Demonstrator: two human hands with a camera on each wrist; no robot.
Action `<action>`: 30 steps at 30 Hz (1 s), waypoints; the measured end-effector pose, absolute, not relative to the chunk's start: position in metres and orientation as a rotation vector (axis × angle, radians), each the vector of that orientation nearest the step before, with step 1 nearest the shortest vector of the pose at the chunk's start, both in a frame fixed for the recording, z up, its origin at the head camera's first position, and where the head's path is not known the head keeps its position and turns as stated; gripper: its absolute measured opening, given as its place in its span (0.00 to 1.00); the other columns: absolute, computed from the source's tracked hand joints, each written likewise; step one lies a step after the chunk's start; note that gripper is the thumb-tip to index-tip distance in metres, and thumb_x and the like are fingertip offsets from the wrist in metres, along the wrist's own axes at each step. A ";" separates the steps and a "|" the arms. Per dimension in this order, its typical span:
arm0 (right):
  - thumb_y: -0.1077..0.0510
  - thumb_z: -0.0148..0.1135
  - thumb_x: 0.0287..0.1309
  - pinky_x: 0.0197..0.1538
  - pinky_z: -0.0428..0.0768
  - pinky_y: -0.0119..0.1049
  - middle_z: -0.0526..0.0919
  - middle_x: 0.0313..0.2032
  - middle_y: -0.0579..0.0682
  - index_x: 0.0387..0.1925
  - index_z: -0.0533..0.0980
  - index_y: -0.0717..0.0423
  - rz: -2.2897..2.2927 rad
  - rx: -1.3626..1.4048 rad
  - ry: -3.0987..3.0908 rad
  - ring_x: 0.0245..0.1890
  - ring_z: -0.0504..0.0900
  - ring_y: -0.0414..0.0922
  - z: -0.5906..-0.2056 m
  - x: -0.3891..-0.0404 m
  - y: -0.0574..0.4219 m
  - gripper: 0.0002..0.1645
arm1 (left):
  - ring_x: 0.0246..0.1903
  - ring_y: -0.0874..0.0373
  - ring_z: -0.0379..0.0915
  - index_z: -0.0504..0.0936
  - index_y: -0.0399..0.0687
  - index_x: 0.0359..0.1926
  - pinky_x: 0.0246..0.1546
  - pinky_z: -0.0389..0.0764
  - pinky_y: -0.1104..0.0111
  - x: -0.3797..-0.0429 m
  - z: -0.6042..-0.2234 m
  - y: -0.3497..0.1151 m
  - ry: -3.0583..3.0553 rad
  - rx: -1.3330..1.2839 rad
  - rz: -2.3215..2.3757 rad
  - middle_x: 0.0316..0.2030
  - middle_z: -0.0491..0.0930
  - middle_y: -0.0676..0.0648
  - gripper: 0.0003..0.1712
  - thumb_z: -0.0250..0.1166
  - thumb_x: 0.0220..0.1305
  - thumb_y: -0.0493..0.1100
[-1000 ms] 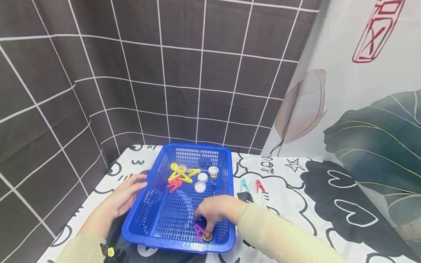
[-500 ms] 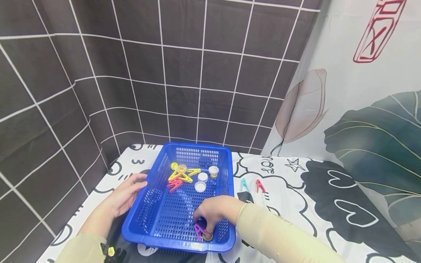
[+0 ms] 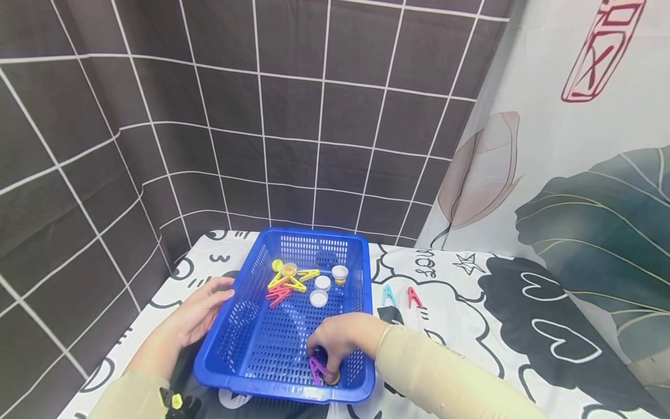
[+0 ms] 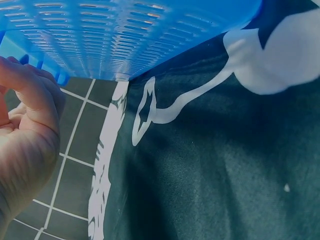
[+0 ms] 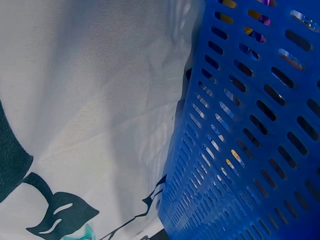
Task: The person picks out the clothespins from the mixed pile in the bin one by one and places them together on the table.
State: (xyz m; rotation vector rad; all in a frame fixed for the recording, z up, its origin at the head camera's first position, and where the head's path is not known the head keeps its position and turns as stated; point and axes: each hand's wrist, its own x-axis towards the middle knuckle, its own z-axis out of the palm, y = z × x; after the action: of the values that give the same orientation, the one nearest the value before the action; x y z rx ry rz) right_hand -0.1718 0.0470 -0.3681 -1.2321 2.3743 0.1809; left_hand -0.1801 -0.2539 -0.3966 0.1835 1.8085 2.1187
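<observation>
My left hand [image 3: 201,308] holds the left rim of a blue plastic basket [image 3: 277,387], its fingers curled at the edge; the same hand [image 4: 27,115] shows beside the basket wall in the left wrist view. Inside the basket's near right corner is my right hand [image 3: 337,337], finger and thumb around a purple clothespin [image 3: 316,371]. A yellow round cap [image 3: 332,380] lies by the thumb, partly covered. The basket wall [image 5: 240,125] hides the right hand in the right wrist view.
Farther inside the basket lie yellow clothespins [image 3: 296,284], red clothespins [image 3: 278,294] and several small round containers or caps, such as a white one [image 3: 319,298]. Outside, to the right, a teal clothespin [image 3: 388,295] and a red clothespin [image 3: 414,297] lie on the patterned cloth [image 3: 445,291].
My right hand and the purple clothespin shift very slightly in the corner; a little more of the yellow cap shows beside the thumb. The left hand stays on the rim.
</observation>
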 end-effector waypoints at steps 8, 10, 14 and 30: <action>0.42 0.76 0.36 0.45 0.76 0.26 0.79 0.33 0.34 0.45 0.78 0.38 0.148 -1.242 2.373 0.36 0.76 0.33 -0.367 -0.173 0.047 0.29 | 0.36 0.54 0.81 0.55 0.43 0.57 0.35 0.84 0.60 -0.180 -0.397 -0.254 1.819 0.170 2.118 0.40 0.80 0.44 0.21 0.52 0.70 0.42; 0.43 0.76 0.36 0.44 0.76 0.26 0.79 0.33 0.34 0.44 0.78 0.39 0.133 -1.244 2.370 0.36 0.76 0.33 -0.366 -0.174 0.047 0.28 | 0.36 0.54 0.81 0.55 0.43 0.57 0.36 0.84 0.60 -0.180 -0.397 -0.254 1.821 0.168 2.119 0.40 0.80 0.44 0.21 0.52 0.70 0.42; 0.43 0.76 0.37 0.43 0.76 0.27 0.79 0.33 0.35 0.45 0.78 0.40 0.075 -1.242 2.362 0.35 0.76 0.33 -0.363 -0.174 0.048 0.28 | 0.36 0.54 0.81 0.55 0.43 0.57 0.36 0.84 0.60 -0.180 -0.398 -0.254 1.829 0.165 2.118 0.40 0.80 0.44 0.20 0.52 0.70 0.42; 0.46 0.73 0.43 0.30 0.72 0.23 0.74 0.23 0.34 0.49 0.76 0.43 -0.175 -1.284 2.366 0.24 0.72 0.32 -0.351 -0.185 0.055 0.28 | 0.35 0.54 0.81 0.57 0.45 0.56 0.35 0.84 0.60 -0.180 -0.398 -0.253 1.801 0.148 2.146 0.39 0.80 0.44 0.18 0.51 0.70 0.41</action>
State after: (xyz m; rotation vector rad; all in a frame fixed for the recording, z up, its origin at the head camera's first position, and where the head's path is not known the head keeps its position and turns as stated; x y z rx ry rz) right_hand -0.1851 0.0549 -0.3513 -1.2837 2.3657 -0.1754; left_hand -0.1800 -0.2532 -0.3982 0.1475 1.8015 2.1456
